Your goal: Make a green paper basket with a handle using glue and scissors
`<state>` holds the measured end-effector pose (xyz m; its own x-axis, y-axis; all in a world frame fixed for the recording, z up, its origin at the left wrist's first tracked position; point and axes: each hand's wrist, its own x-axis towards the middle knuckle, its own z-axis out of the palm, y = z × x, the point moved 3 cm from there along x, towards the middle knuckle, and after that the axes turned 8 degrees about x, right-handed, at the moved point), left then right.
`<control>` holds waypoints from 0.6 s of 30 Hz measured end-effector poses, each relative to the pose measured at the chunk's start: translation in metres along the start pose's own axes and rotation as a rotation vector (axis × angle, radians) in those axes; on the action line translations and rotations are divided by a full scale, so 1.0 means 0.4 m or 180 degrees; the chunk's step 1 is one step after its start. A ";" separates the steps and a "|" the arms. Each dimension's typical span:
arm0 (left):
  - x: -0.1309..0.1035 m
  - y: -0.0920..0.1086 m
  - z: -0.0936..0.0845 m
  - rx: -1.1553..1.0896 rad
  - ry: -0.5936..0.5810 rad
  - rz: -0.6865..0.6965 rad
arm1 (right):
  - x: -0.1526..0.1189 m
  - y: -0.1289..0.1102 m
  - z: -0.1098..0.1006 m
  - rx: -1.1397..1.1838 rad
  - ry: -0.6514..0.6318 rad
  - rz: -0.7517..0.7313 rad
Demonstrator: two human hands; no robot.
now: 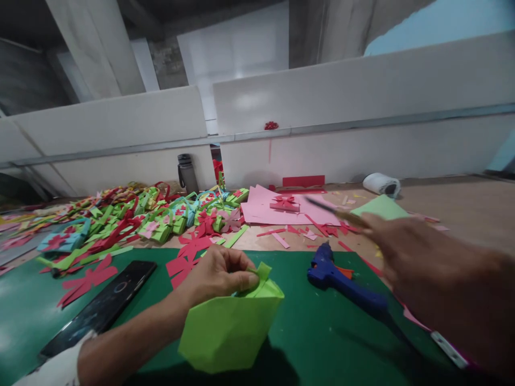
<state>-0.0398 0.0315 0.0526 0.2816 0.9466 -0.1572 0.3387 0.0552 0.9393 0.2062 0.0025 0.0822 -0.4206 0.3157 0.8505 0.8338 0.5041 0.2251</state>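
Watching from afar, I take the blue glue gun [348, 287] as my landmark. To its left is the light green paper bag [231, 332], resting on or just above the green mat [322, 327] (the shadow doesn't settle which). My left hand [219, 271] has thumb and fingers pinched on folded green paper at the bag's rim, I judge to steady it without crushing the walls. My right hand [426, 257], right of the gun, is closed around a thin pointed tool [346, 215]; blur hides its kind, but its tip lies beyond the gun, well apart from the bag. The gun's nozzle faces away, probably to spare paper and skin. Far left of it lies a dark phone [104, 295]; beyond, leftward, small paper bags [161, 225] are heaped, likely for working room.
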 end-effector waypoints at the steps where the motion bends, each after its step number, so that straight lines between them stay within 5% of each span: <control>1: 0.003 -0.006 -0.003 0.0051 0.0009 -0.0030 | 0.000 0.010 0.010 -0.0416 -0.0141 -0.0038; 4: 0.015 -0.008 -0.014 0.0168 0.0130 0.0083 | 0.003 -0.006 0.068 -0.0452 -0.0690 -0.0331; 8: 0.032 0.009 -0.023 0.0096 0.0342 0.0252 | 0.042 -0.069 0.170 0.0143 -0.1840 0.0210; 14: 0.026 0.026 -0.029 0.0364 0.0766 0.0719 | 0.131 -0.124 0.174 0.0783 -0.1772 0.0349; 18: 0.006 0.026 -0.016 0.0515 0.0699 0.1090 | 0.123 -0.139 0.127 0.2620 -0.1798 0.1373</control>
<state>-0.0414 0.0365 0.0641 0.2104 0.9477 0.2402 0.4001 -0.3076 0.8633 0.1210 0.0309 0.0872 -0.4290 0.8134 0.3929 0.5437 0.5798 -0.6068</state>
